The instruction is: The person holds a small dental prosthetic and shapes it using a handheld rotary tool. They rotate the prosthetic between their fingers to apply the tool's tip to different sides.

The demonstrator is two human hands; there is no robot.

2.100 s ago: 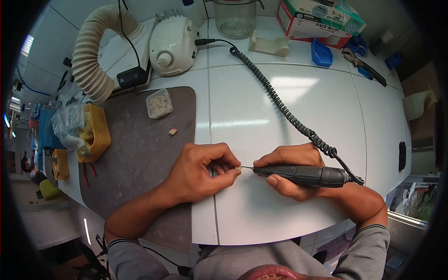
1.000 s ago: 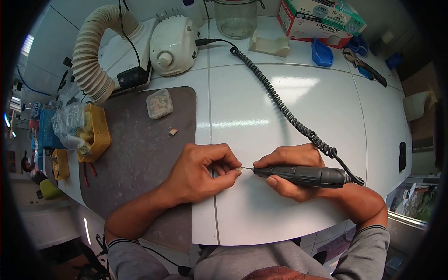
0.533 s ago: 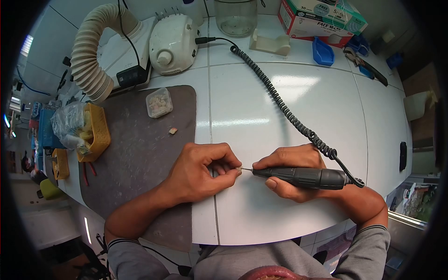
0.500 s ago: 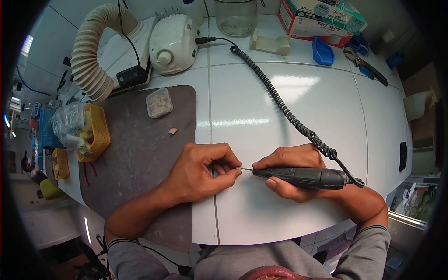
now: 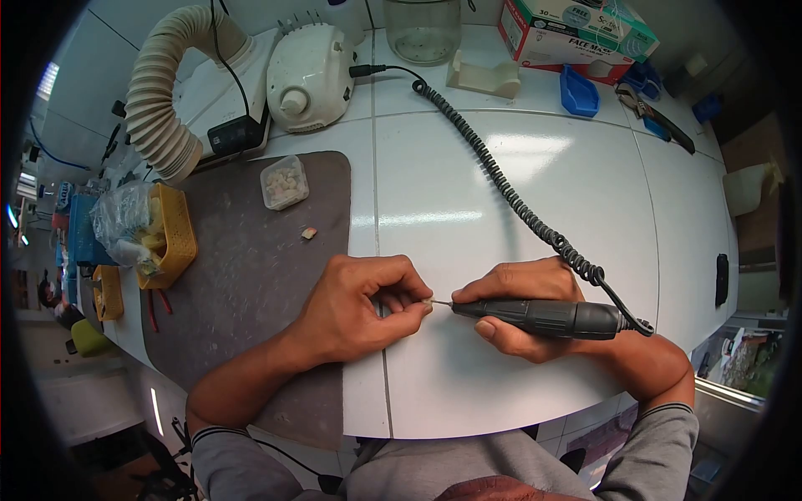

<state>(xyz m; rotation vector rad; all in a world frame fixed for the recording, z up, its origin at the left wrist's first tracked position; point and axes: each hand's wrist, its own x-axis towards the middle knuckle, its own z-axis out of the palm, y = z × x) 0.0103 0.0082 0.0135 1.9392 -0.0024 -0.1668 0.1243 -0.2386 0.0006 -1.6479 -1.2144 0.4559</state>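
Observation:
My right hand [image 5: 526, 288] grips a black rotary handpiece [image 5: 543, 317], fingers wrapped around its barrel. From its nose a thin metal bit [image 5: 443, 303] points left and reaches the fingertips of my left hand [image 5: 363, 305]. That hand is closed in a pinch on a small pale piece [image 5: 428, 306], mostly covered by thumb and finger; its exact kind is hard to make out. A coiled black cord [image 5: 501, 184] runs from the handpiece's rear to a white control unit [image 5: 311, 79]. On the brown mat [image 5: 251, 259] lies another small pale-and-reddish piece [image 5: 310, 233], near a clear tub [image 5: 285, 182] of similar bits.
A ribbed hose [image 5: 154, 100] arches at the back left beside yellow baskets [image 5: 177, 230]. Along the back stand a glass jar [image 5: 422, 33], a cream stand [image 5: 483, 79], a face mask box [image 5: 576, 37], a blue tray [image 5: 578, 92] and pliers [image 5: 656, 119].
Both hands, the handpiece and the pinched piece stay in practically the same place. The view has shifted only very slightly.

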